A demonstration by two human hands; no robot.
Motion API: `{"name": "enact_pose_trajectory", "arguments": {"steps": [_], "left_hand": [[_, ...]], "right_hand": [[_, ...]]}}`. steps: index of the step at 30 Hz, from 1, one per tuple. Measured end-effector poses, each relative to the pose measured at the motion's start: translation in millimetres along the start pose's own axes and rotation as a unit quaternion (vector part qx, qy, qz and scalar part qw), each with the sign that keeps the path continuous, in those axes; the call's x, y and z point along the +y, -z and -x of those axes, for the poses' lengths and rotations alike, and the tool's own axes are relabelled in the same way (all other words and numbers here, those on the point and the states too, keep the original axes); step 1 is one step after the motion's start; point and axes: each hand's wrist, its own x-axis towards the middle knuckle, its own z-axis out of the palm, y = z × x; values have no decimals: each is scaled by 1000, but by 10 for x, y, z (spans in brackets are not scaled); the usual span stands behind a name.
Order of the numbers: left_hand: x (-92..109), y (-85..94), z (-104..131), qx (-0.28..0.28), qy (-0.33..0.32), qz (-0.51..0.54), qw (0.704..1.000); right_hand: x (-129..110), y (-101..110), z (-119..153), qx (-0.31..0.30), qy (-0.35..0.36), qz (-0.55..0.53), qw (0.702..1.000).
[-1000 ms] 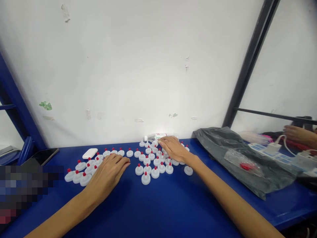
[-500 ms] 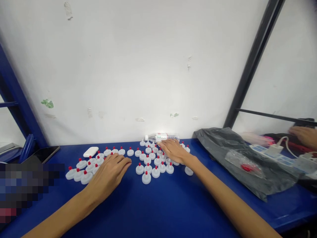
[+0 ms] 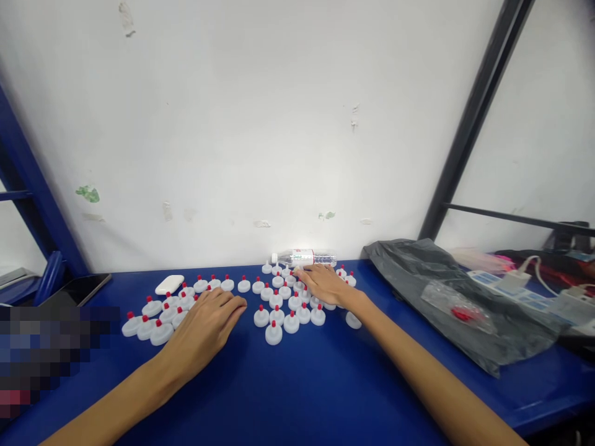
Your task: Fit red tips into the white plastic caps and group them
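White round caps with pointed nozzles and red tips stand in two loose groups on the blue table [image 3: 297,384]. My left hand [image 3: 209,319] rests at the right side of the left group of caps [image 3: 161,333]. Its fingers are loosely bent, the thumb lies apart, and nothing shows in it. Over the right group of caps [image 3: 274,333] lies my right hand [image 3: 328,285], palm down, fingers stretched toward the back left. Its palm covers several caps, and what its fingertips touch is hidden. Behind its fingertips, a few caps [image 3: 266,267] carry no red tip.
A clear plastic bottle [image 3: 304,256] lies on its side against the wall. A white rounded case [image 3: 170,284] sits at the back left, near a phone [image 3: 95,288]. On the right are a grey plastic bag [image 3: 418,272], a small clear bag with red pieces [image 3: 458,310] and a power strip [image 3: 493,286].
Both my hands and the caps stay nearly where they were. Another person's hand at the far right has gone out of view.
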Motion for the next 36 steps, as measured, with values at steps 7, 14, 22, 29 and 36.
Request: {"name": "enact_pose_trajectory", "arguments": {"steps": [7, 14, 22, 29, 36], "left_hand": [[14, -9, -12, -14, 0, 17, 1000], [6, 0, -4, 8, 0, 41, 999], [4, 10, -18, 86, 8, 74, 994], [15, 31, -6, 116, 9, 107, 987], [9, 10, 18, 127, 27, 97, 987]], "right_hand": [[7, 2, 3, -8, -13, -7, 1000], [6, -2, -3, 14, 2, -9, 1000], [-61, 271, 132, 75, 24, -40, 996], [-373, 392, 333, 76, 99, -163, 979], [-777, 270, 469, 3, 180, -264, 947]]}}
